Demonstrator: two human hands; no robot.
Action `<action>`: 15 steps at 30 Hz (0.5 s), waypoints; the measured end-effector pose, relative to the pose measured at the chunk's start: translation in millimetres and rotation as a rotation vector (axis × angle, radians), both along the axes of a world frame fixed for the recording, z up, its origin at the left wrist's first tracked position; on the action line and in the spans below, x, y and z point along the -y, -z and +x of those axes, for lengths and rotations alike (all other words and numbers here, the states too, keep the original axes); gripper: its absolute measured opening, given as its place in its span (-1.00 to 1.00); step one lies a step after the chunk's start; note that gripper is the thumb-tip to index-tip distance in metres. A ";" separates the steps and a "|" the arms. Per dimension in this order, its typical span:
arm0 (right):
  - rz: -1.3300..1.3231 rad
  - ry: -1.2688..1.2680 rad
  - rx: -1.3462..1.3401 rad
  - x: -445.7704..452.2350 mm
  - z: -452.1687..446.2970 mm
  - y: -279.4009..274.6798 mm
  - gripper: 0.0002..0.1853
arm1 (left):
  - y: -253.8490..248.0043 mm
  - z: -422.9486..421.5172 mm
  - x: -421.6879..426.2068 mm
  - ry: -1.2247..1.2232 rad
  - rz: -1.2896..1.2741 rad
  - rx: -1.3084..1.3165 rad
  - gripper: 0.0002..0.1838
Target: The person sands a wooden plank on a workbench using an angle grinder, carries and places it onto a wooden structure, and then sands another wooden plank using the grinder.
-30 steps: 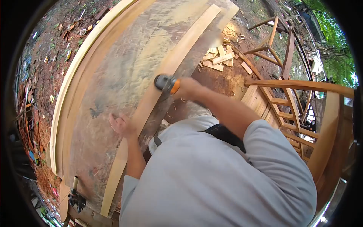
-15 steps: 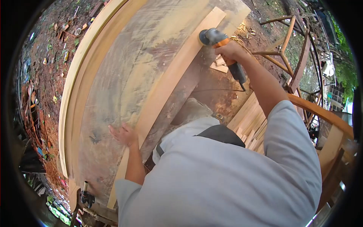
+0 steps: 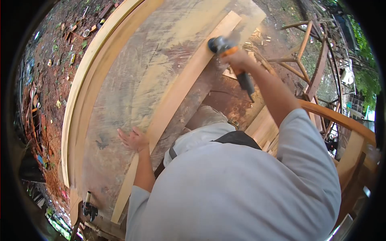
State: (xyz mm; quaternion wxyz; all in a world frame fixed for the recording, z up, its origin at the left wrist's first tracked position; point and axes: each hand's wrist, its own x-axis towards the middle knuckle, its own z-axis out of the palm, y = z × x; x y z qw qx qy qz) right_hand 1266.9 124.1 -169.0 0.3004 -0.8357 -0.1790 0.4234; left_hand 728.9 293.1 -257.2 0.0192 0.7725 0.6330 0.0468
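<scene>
An angle grinder (image 3: 227, 50) with an orange and dark body is gripped in my right hand (image 3: 238, 61). Its round disc rests against the far part of a long pale wooden board (image 3: 177, 94), which lies lengthwise on the dusty worktable (image 3: 120, 100). My left hand (image 3: 133, 139) lies on the near part, fingers spread over the tabletop beside the board's left edge, and the wrist crosses the board. Whether the palm presses on the board, I cannot tell.
Curved wooden strips (image 3: 76, 120) line the table's left side. A small black tool (image 3: 89, 209) sits at the near left corner. Stacked planks (image 3: 261, 128) lie right of my body, below a wooden frame (image 3: 305, 44). Offcuts and debris cover the red ground (image 3: 52, 96).
My right hand has drawn the grinder slightly toward me and left along the board. My left hand stays almost in place. The camera view has shifted a little.
</scene>
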 end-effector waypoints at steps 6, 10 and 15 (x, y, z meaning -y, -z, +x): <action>-0.325 -0.279 0.130 -22.2 -183.2 -49.7 -0.54 | 0.2 -4.2 -0.2 -0.007 -0.032 -0.007 -0.45; -0.105 -0.460 0.108 -30.6 -276.3 -44.2 -0.48 | 14.9 -18.0 -2.0 -0.027 -0.008 0.226 -0.43; -0.256 -0.497 0.074 -44.3 -263.9 -56.2 -0.52 | 21.1 -21.0 -6.0 -0.033 0.042 0.271 -0.43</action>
